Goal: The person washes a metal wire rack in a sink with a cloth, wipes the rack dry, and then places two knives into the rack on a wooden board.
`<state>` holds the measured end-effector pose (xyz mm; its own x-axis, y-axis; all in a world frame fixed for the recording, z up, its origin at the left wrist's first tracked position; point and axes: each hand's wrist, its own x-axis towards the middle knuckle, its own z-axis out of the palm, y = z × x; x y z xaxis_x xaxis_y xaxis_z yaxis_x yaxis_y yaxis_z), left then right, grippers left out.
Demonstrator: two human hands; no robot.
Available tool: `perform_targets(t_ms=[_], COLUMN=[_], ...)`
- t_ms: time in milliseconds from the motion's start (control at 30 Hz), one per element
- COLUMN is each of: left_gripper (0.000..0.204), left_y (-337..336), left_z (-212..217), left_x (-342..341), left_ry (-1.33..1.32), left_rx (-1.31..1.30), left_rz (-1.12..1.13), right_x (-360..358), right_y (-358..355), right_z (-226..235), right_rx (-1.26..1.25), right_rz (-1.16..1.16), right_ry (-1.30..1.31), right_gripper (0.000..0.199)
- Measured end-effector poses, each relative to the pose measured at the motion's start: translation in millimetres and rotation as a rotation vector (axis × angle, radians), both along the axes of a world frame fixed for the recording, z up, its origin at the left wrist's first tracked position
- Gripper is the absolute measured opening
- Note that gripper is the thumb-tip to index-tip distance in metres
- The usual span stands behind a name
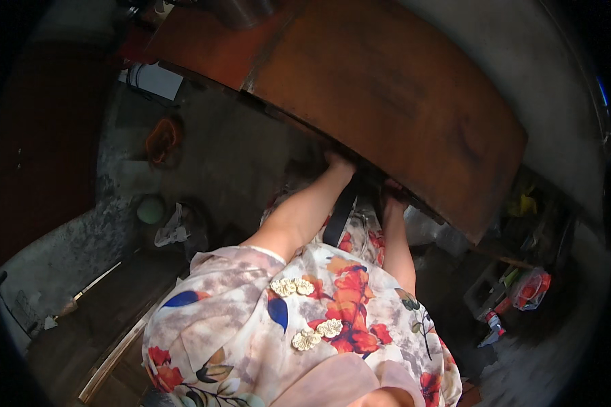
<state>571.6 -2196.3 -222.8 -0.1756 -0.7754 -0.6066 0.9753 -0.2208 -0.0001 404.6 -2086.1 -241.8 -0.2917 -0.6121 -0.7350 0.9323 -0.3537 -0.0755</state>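
Downward view of a person in a floral garment (332, 319) standing against a large brown wooden tabletop (394, 95) whose near edge runs diagonally from upper left to lower right. The left hand (339, 163) and right hand (392, 197) both reach the tabletop's near edge, with the fingers passing under the board and out of sight, so whether either grip is closed on the edge cannot be told; a dark strap (339, 217) hangs between the forearms. On the grey floor (231, 149) to the left lie an orange coil (161, 139), a green round object (151, 210) and a crumpled white cloth (172, 230), well apart from the hands.
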Motion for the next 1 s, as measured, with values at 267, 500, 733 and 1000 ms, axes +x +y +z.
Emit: perform_targets(t_ms=[267, 500, 733, 1000], left_gripper=[0.051, 0.047, 0.052, 0.053], left_y=[4.7, -4.4, -26.9, -4.1], left_z=[7.1, 106.6, -2.8, 70.1], left_x=[-40.3, -22.2, -13.1, 4.7], left_ry=[-0.162, 0.145, -0.089, -0.064], left_rx=[0.063, -0.144, -0.310, -0.032], left_rz=[-0.291, -0.054, 0.017, 0.104], right_x=[16.2, 33.6, 62.0, 56.4], right_y=[-23.9, -31.5, -50.3, -34.9], right_z=[37.6, 47.5, 59.5, 56.9], right_rx=[0.246, 0.459, 0.417, 0.502], right_rz=[0.635, 1.162, 1.240, 1.388], right_ry=[1.444, 1.954, 2.156, 2.238], right_gripper=[0.044, 0.055, 0.056, 0.057])
